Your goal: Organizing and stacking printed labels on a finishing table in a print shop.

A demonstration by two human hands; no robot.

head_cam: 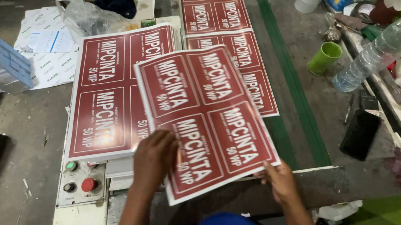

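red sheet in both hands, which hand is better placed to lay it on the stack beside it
Left, probably. The left hand lies flat on the red sheet on the side next to the stack; the right hand only pinches the near corner, farther away.

The printed sheet [206, 117] is dark red with white lettering and white borders. The cup [324, 57] is green, the phone [360, 134] black.

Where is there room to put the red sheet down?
Bare grey table lies between the green stripe and the black phone, below the green cup. The right edge is crowded with a plastic bottle and clutter. On the left, the stack of red sheets fills the space; both hands hold the held sheet.
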